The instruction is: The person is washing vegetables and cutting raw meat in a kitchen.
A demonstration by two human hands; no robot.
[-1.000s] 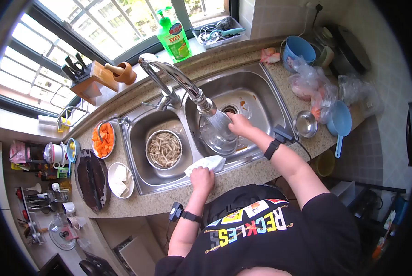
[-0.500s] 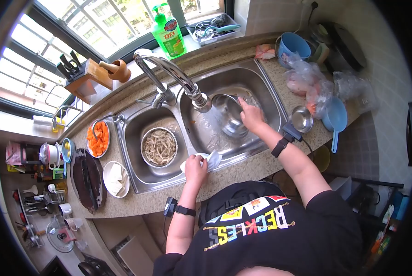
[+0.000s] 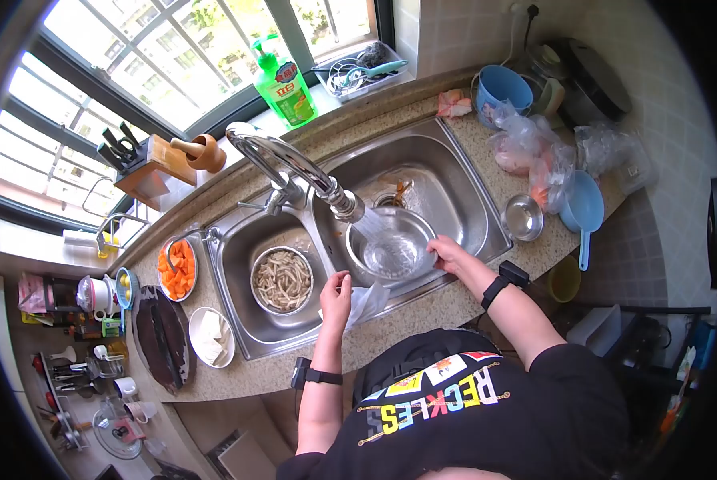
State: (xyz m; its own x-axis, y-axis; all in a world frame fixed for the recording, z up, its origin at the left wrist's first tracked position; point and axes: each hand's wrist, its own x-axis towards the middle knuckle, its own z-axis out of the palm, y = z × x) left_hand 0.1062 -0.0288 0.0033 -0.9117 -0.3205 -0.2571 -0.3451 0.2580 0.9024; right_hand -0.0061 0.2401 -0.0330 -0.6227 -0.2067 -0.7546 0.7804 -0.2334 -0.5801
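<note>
My right hand [image 3: 450,255] grips the near rim of a steel bowl [image 3: 390,244] inside the right sink basin [image 3: 454,184]. Water sprays from the faucet head [image 3: 344,206] into that bowl. My left hand [image 3: 337,294] holds a white cloth [image 3: 367,301] at the sink's front edge, between the two basins. In the left basin [image 3: 234,264] stands another steel bowl of pale strips [image 3: 282,279].
A plate of carrot pieces [image 3: 177,266], a dark board [image 3: 159,326] and a plate of white slabs [image 3: 210,337] lie left of the sink. Right of it are a small steel cup [image 3: 523,217], plastic bags [image 3: 534,156], a blue ladle [image 3: 582,210] and a blue tub [image 3: 502,86]. Green soap bottle [image 3: 282,80] stands on the sill.
The steel bowl came down from a tilted position at the basin's back to lie upright under the water spray. My right hand moved from inside it to its near rim.
</note>
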